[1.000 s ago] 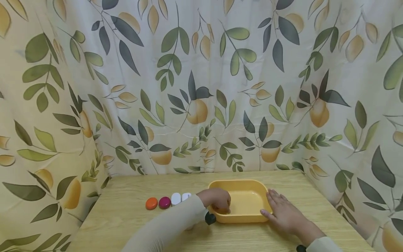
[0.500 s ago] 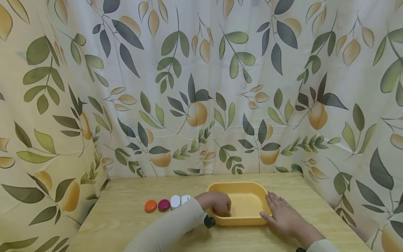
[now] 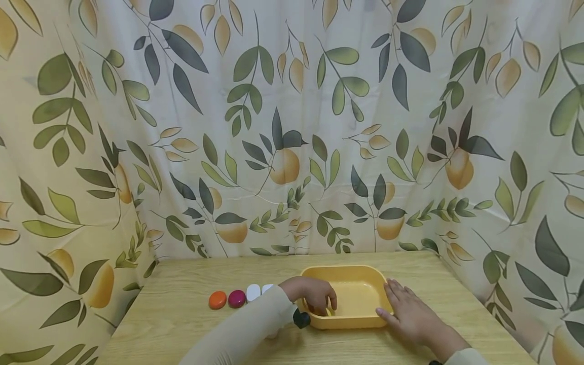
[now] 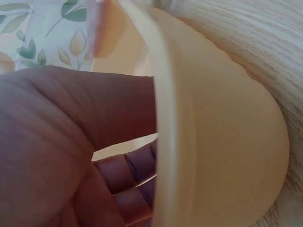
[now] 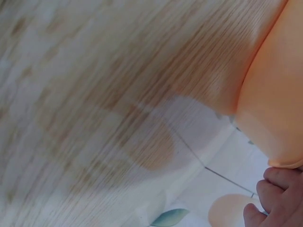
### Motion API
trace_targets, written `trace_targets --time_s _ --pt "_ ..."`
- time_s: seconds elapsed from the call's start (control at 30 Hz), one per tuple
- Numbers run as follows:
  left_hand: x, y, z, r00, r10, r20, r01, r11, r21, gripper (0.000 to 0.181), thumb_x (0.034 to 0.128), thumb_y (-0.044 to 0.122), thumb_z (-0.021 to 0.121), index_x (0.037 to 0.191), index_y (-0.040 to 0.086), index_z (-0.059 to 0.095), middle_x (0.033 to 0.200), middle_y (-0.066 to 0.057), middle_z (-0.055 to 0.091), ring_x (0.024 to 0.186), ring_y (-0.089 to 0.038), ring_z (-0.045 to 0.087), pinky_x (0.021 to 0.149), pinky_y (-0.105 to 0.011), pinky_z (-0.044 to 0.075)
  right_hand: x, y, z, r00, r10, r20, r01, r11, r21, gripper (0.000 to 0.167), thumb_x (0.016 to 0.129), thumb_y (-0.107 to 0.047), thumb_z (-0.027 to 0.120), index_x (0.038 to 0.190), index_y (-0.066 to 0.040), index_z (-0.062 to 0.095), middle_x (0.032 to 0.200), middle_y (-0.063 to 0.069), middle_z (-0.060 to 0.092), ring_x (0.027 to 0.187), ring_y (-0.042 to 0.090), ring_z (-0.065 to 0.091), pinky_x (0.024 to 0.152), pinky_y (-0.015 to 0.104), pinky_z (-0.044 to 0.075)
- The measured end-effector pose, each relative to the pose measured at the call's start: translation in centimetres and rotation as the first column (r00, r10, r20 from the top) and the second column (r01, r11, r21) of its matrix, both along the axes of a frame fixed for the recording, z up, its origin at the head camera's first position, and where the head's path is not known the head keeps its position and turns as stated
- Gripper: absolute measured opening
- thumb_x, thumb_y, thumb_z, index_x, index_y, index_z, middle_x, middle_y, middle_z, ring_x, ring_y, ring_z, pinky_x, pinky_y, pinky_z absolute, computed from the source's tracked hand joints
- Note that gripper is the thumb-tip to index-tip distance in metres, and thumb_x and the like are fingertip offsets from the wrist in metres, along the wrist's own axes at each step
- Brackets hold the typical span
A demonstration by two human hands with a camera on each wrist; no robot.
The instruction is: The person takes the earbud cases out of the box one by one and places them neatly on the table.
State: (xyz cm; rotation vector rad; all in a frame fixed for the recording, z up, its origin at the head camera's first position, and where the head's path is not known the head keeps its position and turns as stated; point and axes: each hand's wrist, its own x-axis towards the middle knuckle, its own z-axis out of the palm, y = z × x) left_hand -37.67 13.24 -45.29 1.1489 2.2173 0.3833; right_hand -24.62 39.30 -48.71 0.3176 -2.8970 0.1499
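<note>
My left hand (image 3: 316, 294) reaches over the left wall of a yellow-orange rectangular tray (image 3: 360, 323), fingers pointing down inside. A small bright yellow piece (image 3: 329, 313) shows beside its fingertips; whether they pinch it is not clear. In the left wrist view, the thumb (image 4: 113, 106) and bent fingers go behind the tray wall (image 4: 222, 127), which hides the tips. My right hand (image 3: 410, 312) lies against the tray's right side with fingers extended. Its fingers (image 5: 281, 191) touch the rim in the right wrist view.
Left of the tray, an orange rounded piece (image 3: 217, 300), a magenta one (image 3: 236, 298) and two white ones (image 3: 253, 292) stand in a row on the wooden table (image 3: 182, 324). My left sleeve (image 3: 246, 329) partly covers the white pieces. A leaf-patterned curtain (image 3: 292, 203) surrounds the table.
The left hand, balled inside the tray earlier, has spread its fingers somewhat, and a yellow piece has come into sight beside them. The right hand stays against the tray. The head view has tilted slightly.
</note>
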Motion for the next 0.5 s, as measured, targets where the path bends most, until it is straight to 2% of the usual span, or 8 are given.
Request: trace_targets --time_s 0.2,0.37,0.5 --pt "-0.27 -0.07 -0.15 1.000 0.010 0.021 -0.011 0.998 0.060 0.029 0.0830 0.000 0.074 0.110 0.006 0.066 0.084 0.000 0.060 0.060 -0.011 0.058 0.052 -0.022 0.050 -0.08 0.07 -0.19 1.000 0.000 0.003 0.000 1.000 0.007 0.075 0.100 -0.051 0.046 0.142 0.011 0.038 0.151 0.027 0.029 0.138 0.043 0.027 0.110 0.059 0.024" --pt "-0.68 -0.22 -0.33 0.994 0.072 0.080 -0.086 0.980 0.180 0.038 0.0836 0.002 0.076 0.119 -0.001 0.064 0.089 -0.003 0.061 0.064 -0.012 0.060 0.055 -0.024 0.054 -0.11 0.13 -0.26 1.000 -0.002 0.005 0.002 1.000 0.003 0.076 0.100 -0.051 0.045 0.142 0.011 0.038 0.151 0.027 0.029 0.139 0.043 0.026 0.110 0.059 0.024" --pt "-0.73 -0.42 -0.25 0.983 0.121 0.139 -0.151 0.961 0.234 0.038 0.0844 0.004 0.075 0.120 -0.004 0.064 0.091 -0.004 0.061 0.070 -0.013 0.061 0.060 -0.027 0.057 -0.10 0.17 -0.28 1.000 -0.006 0.012 0.006 1.000 -0.002 0.076 0.100 -0.052 0.045 0.142 0.011 0.037 0.151 0.026 0.029 0.139 0.043 0.026 0.110 0.060 0.024"
